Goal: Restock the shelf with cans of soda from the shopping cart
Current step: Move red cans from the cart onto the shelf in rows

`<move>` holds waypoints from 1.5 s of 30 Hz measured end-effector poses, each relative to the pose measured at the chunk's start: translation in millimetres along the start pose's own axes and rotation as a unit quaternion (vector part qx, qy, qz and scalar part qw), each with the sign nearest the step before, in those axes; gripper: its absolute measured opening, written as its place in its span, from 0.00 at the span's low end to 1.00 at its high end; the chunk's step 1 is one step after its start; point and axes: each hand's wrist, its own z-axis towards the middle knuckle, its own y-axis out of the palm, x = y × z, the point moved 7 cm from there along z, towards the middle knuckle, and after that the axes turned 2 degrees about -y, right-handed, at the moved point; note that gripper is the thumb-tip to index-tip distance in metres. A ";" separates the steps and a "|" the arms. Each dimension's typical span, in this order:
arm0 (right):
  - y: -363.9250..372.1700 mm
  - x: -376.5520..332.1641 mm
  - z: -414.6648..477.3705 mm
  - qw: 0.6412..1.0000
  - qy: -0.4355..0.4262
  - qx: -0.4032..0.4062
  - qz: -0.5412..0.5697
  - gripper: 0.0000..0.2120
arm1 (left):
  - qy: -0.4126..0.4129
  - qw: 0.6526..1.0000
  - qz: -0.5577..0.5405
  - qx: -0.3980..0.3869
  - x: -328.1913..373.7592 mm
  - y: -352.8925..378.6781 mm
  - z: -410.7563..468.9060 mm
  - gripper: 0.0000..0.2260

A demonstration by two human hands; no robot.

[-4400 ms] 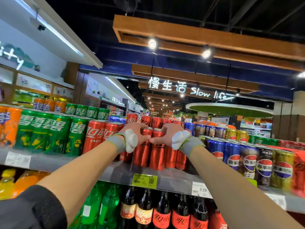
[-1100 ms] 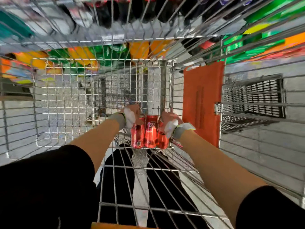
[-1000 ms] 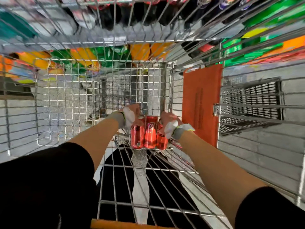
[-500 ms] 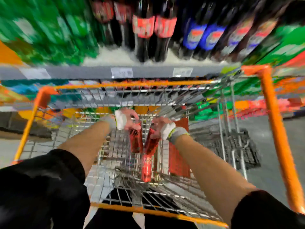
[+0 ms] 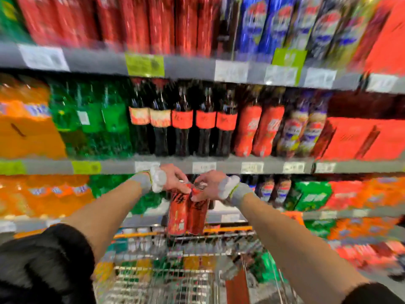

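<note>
Two red soda cans hang side by side above the cart. My left hand (image 5: 173, 177) grips the top of the left red can (image 5: 177, 213). My right hand (image 5: 208, 186) grips the top of the right red can (image 5: 198, 216). Both cans are upright and touch each other. The wire shopping cart (image 5: 175, 270) with its orange rim lies below them at the bottom of the view. Rows of red soda cans (image 5: 140, 20) stand on the top shelf (image 5: 105, 62), above my hands. The whole view is blurred by motion.
Dark cola bottles (image 5: 182, 123), green bottles (image 5: 92, 119) and orange packs (image 5: 24, 126) fill the middle shelf. Blue cans (image 5: 263, 25) stand at the upper right, red cartons (image 5: 361, 137) at the right. Lower shelves hold orange and green packs.
Both hands have lifted the red cans up out of the cart. My view has swung upward from the cart basket to the shelves.
</note>
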 end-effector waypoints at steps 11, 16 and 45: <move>-144.1 -65.9 -22.0 0.993 -0.042 0.101 -0.041 0.31 | 0.098 0.989 0.011 0.106 92.0 -141.0 -42.4 0.14; -213.3 -92.1 -35.8 0.986 -0.076 0.149 -0.005 0.27 | 0.131 0.982 0.007 0.138 131.9 -204.0 -58.8 0.13; -401.2 -170.1 -35.9 0.936 -0.051 0.288 -0.196 0.27 | 0.167 0.892 0.206 0.367 249.7 -363.6 -53.5 0.21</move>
